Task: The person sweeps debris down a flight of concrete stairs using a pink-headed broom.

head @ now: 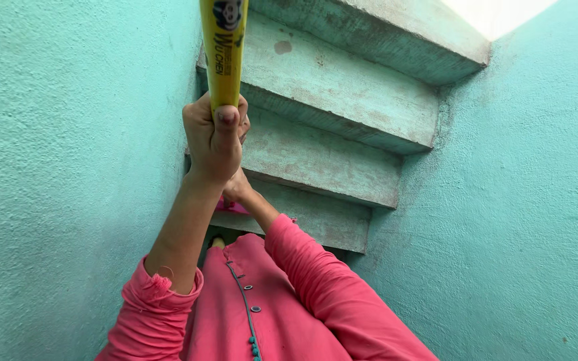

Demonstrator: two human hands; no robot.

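Gripping a yellow handle (pixel 224 50), the left hand (pixel 213 137) is seen raised in the middle of the view, its fingers wrapped fully around the shaft and the thumb pressed flat along the near side, nail upward. The handle, a smooth yellow pole bearing dark printed markings, runs up from the fist and is cut off by the top edge of the picture, so its far end cannot be seen. The right hand (pixel 236 187) is placed just below and behind the left, largely hidden by the left wrist; how far it is closed, and whether the pole is held in it, cannot be told. Both forearms are shown bare to the pushed-up cuffs of a pink garment (pixel 262 314), which is fastened down the front with a row of small blue-grey buttons. A narrow stairwell is framed behind the hands: 4 worn concrete steps (pixel 342 100), painted pale green and scuffed to grey at the edges, are stacked one above another toward a patch of bright daylight at the upper right. Rough turquoise plaster is seen on the left wall (pixel 68 167) and the right wall (pixel 523 220), which close in on either side of the stair. A small glimpse of a foot is caught below the wrists, beside the lowest step.
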